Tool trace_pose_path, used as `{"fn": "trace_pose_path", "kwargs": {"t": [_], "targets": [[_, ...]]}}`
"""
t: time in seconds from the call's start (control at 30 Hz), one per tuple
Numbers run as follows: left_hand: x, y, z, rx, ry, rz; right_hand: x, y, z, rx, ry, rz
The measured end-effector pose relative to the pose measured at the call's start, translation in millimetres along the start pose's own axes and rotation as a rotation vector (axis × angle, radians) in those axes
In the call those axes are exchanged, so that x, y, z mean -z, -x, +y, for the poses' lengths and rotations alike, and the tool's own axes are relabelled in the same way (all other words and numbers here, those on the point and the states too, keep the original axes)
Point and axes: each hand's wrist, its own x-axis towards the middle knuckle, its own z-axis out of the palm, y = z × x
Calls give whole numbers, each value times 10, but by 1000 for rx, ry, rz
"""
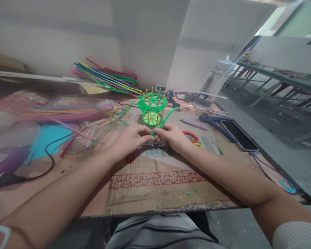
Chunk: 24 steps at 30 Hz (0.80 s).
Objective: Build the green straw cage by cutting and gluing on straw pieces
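My left hand (138,135) and my right hand (171,137) meet over the cardboard, both with fingers pinched together. Between them is a bright green pipe cleaner (168,119); one free end curves up and to the right past my right hand. Both sets of fingertips close on its lower end, where a small green bit shows. Just behind my hands stands a small round frame (153,108) of upright wooden sticks, with green pipe cleaner around its upper part and a yellow-green disc (152,118) as its base. My hands appear apart from this frame.
Colourful pipe cleaners (109,77) lie in a bundle at the back left. On the right are scissors (193,136), a pen (193,124), pliers (219,127) and a phone (239,135). A blurred purple tool (10,160) with a black cord lies left. Cardboard (134,197) covers the table's front.
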Motion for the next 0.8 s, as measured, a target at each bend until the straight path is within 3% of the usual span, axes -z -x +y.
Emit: {"fn": "trace_pose_path", "kwargs": {"t": [0.4,0.6,0.8], "targets": [[7,30,17,-55,-43,-32,-31,41,-55,-25,122,-15],[-4,12,22,29,94,-120,-37,87,-108,71,306,56],[-13,31,49,50,74,-97,-29,69,-53,60,321,46]]}}
